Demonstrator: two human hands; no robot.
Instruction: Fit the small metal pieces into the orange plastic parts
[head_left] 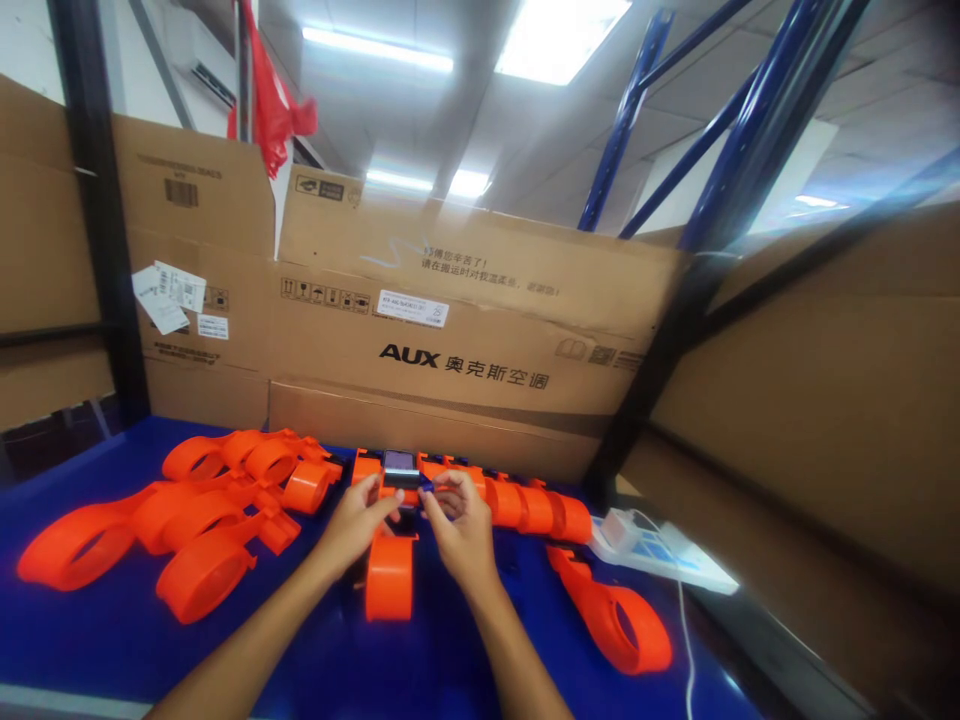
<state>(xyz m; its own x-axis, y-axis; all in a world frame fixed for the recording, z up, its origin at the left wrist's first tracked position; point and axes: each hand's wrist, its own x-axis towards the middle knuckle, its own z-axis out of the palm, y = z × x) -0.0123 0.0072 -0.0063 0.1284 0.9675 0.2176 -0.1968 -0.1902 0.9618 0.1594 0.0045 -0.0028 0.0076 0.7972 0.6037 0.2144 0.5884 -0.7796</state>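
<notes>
Both hands meet at the middle of the blue table, around an orange tape dispenser with a dark, grey-faced head [402, 465] and a pale metallic strip. My left hand [365, 518] is closed, thumb and fingers pinching its left side. Closed on the right side is my right hand [463, 520], its thumb and index finger by a small dark-blue piece [426, 484]. Fingers hide much of the held part. Just below the hands stands an orange ring [390, 580]; whether it joins the held part I cannot tell.
Several orange dispensers [206, 580] are heaped at the left. A row of orange rings [536, 508] runs right of my hands, and one loose dispenser [626, 625] lies nearer. A white power strip [667, 555] with a cable sits at the right edge. Cardboard [465, 340] walls the back.
</notes>
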